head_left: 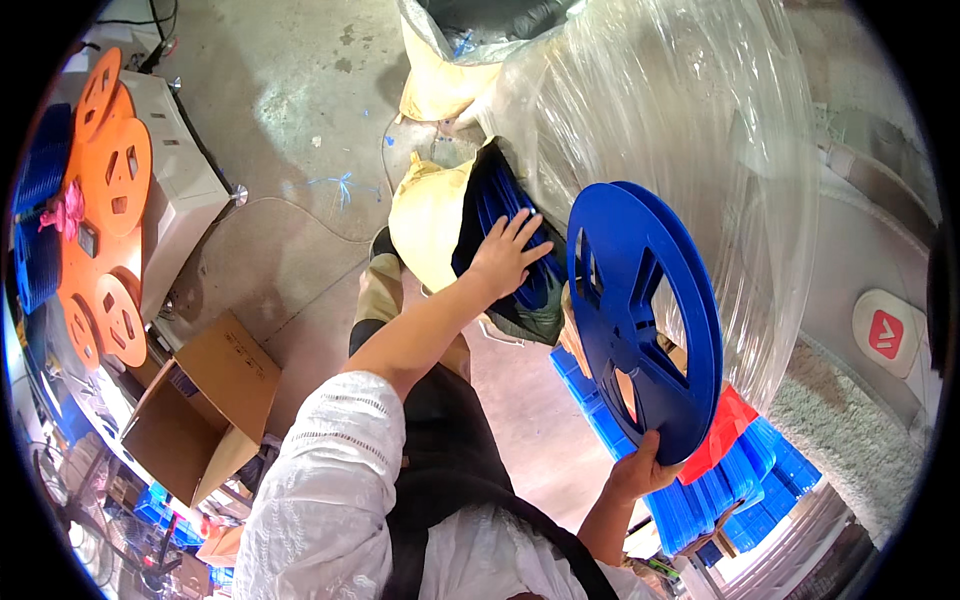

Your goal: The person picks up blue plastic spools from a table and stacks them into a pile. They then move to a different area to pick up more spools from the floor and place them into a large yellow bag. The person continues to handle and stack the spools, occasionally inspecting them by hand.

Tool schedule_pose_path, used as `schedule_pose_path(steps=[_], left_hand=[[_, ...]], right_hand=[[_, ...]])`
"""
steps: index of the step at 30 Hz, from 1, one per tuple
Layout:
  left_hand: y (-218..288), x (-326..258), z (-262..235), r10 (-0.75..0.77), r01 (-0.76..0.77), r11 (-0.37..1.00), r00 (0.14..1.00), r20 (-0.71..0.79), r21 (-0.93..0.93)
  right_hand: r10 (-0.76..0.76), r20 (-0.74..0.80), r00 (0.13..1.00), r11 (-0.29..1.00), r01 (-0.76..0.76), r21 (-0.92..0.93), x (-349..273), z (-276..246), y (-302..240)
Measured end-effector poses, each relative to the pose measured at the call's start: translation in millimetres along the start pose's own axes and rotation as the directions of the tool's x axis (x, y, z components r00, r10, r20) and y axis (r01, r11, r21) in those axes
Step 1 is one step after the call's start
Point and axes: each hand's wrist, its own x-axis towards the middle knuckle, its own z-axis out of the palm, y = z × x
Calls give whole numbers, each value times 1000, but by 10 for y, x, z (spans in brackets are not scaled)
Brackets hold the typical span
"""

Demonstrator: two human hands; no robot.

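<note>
A large blue plastic reel (672, 410), with two flanges and cut-out windows, stands upright on the right. My right hand (640, 468) grips its lower rim, the thumb on the near flange and the other fingers partly hidden behind. Left of it, a yellow sack with a dark lining (425, 225) gapes open and holds several blue reels (487, 200). Over that opening my left hand (508, 258) lies with fingers spread, against the blue reels. It grasps nothing that I can see.
Clear plastic wrap (650, 120) bulges behind the reel. Stacked blue parts (700, 505) with a red piece sit lower right. An open cardboard box (215, 400) and orange reels (125, 180) are at left. Another yellow sack (440, 90) stands at the back; a thin cable crosses the floor.
</note>
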Motion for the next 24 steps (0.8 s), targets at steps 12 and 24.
schedule_pose_path(steps=[12, 24], left_hand=[[49, -414, 544, -175, 172, 984, 982, 73, 43], [23, -507, 887, -433, 103, 294, 900, -36, -950]], right_hand=[[-271, 699, 662, 839, 518, -164, -428, 1025, 362], [-147, 789, 597, 861, 469, -194, -485, 1669, -228]])
